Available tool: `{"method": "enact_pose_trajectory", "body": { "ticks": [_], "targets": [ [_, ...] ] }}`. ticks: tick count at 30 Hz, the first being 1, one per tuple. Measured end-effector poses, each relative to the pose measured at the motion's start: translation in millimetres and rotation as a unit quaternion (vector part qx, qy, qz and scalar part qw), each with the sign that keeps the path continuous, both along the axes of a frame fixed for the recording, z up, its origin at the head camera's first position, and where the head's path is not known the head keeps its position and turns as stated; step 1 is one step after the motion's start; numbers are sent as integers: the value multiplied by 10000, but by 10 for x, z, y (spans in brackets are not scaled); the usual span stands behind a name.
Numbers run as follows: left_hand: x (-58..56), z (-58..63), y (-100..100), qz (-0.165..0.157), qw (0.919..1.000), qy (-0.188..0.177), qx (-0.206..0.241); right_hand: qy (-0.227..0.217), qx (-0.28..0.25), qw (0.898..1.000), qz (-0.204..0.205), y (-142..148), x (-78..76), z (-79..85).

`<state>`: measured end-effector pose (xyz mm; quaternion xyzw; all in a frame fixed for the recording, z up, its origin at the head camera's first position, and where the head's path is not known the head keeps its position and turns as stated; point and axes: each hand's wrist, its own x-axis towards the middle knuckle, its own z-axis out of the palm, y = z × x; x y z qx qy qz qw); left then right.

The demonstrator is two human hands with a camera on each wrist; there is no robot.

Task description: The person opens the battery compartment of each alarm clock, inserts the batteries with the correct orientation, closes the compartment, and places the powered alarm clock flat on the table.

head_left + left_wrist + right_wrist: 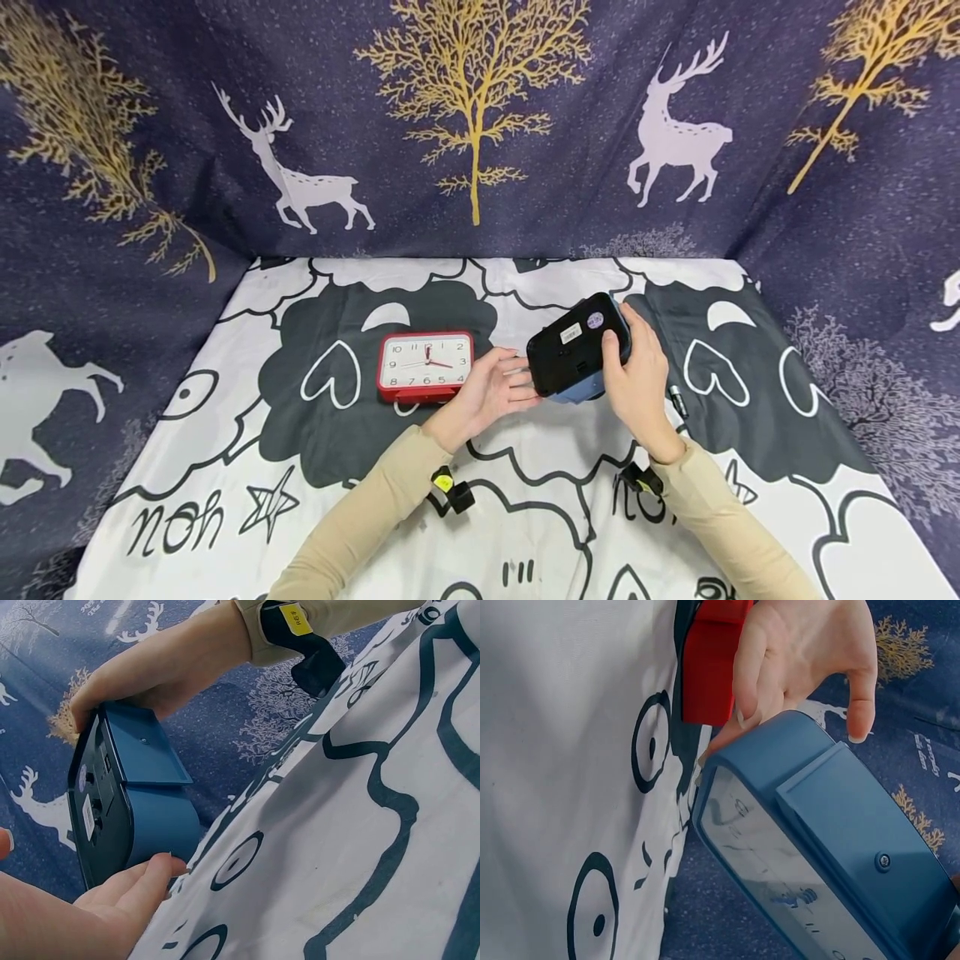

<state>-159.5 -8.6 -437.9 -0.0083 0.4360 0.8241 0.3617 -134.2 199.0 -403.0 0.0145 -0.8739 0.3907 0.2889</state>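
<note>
My right hand (pixel 641 385) grips a blue alarm clock (pixel 577 388) by one end, with its thumb on the black back (pixel 557 358). The clock is tilted above the cloth, its back turned up toward the head camera. My left hand (pixel 487 395) has its fingers extended at the clock's other end, fingertips right at the casing. In the right wrist view the pale dial (pixel 772 877) and a screw (pixel 884 861) on the blue casing show. A red alarm clock (pixel 387 387) stands to the left, dial up, near the left wrist.
A patterned black-and-white cloth (pixel 525 517) covers the table. Close to the right wrist lies a small dark cylinder (pixel 678 402) with a silvery end. Dark blue curtains (pixel 525 200) with deer and trees hang behind and at both sides.
</note>
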Motion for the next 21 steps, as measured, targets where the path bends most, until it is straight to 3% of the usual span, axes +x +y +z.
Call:
{"method": "enact_pose_trajectory", "body": {
  "ticks": [11, 21],
  "targets": [
    [-13, -5, -17, 76, 9994, 175, -277, -299, -60, 9994, -150, 32, -23, -21],
    [-10, 39, -37, 142, 9998, 26, -166, -414, -153, 9988, -192, 70, -53, -73]
  ]
}}
